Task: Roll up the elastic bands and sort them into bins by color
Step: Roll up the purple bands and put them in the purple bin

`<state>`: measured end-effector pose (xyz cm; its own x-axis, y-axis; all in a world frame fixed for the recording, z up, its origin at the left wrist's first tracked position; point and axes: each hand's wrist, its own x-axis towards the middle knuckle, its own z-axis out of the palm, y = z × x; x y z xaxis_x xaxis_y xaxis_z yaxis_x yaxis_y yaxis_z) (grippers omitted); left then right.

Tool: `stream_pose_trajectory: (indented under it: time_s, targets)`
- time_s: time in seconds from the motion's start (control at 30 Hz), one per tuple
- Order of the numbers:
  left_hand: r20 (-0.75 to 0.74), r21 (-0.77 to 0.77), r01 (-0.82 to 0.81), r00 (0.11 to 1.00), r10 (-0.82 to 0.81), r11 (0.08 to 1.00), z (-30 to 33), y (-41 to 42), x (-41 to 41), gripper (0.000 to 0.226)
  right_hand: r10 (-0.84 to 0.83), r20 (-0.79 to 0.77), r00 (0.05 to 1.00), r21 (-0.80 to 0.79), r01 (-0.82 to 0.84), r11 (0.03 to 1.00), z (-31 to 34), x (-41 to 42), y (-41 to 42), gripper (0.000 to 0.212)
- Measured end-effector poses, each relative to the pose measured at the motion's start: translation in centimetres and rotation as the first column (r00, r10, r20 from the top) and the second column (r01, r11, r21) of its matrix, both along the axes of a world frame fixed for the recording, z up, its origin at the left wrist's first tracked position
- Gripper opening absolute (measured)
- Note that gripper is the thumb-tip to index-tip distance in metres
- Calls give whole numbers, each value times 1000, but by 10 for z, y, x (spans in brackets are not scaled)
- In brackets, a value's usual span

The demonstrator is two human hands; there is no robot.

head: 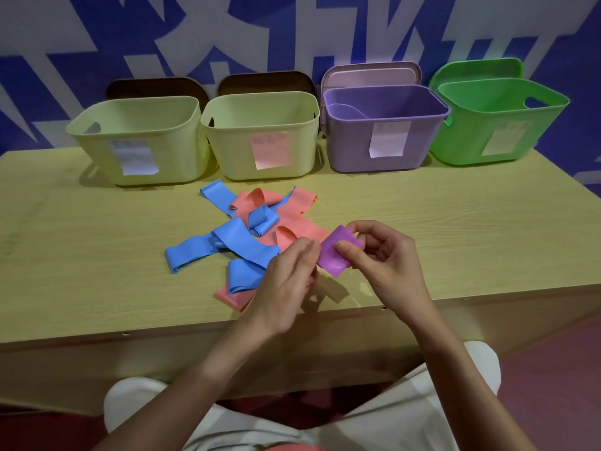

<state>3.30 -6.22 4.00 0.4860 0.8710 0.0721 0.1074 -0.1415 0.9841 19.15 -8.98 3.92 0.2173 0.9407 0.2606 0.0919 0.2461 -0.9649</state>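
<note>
A purple elastic band (335,255), partly rolled, is pinched between both hands just above the table's front edge. My right hand (387,262) holds its right side with thumb and fingers. My left hand (289,284) grips its left edge. To the left lies a tangled heap of blue bands (234,242) and pink bands (299,209), flat and unrolled. Along the back stand two pale yellow bins (140,141) (263,138), a purple bin (383,131) and a green bin (497,122).
The bins stand on a light wooden table (455,229) against a blue and white wall. Each bin carries a paper label on its front. Lids lean behind the bins. My knees in light trousers show below the table's front edge.
</note>
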Motion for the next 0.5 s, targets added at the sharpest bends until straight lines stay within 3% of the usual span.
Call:
stream_pose_trajectory:
  time_s: [0.07,0.17,0.33,0.5]
  targets:
    - [-135,213,43,991,-14,976,-6,1,-3,31,-20,-28,999,-18,19,1000,0,-1,1,23]
    - [-274,329,63,961,31,942,-9,4,-6,33,-9,-22,1000,-59,7,998,-1,0,2,28]
    - [-252,170,115,965,-70,979,-7,9,-8,31,89,114,989,-116,-76,990,4,15,3,41]
    - [-146,-20,151,977,-153,988,5,14,-8,32,263,84,961,-129,-251,959,22,33,6,44]
